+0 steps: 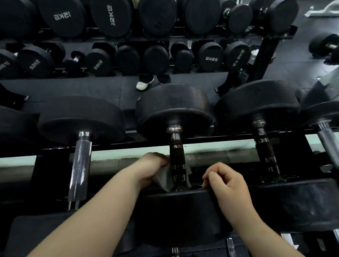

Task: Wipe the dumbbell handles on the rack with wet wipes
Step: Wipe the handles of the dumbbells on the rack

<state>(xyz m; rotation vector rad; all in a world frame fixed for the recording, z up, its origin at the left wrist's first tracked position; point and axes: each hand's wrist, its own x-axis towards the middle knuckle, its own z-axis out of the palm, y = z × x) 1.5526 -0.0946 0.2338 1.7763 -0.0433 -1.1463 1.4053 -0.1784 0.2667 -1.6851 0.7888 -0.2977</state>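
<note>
gym rack [206, 139], mirror behind; left hand [151, 168] clamping wet wipe [165, 180] against middle handle [177, 158], right hand [226, 182] curled empty; neighbouring handles seemingly left.

the dark, worn dumbbell handle [177, 158] lies on the rack [216, 138], running away from the viewer between two black rubber heads. a crumpled grey wet wipe [166, 179] is pressed against its left side, hanging down beside the near head.
</note>
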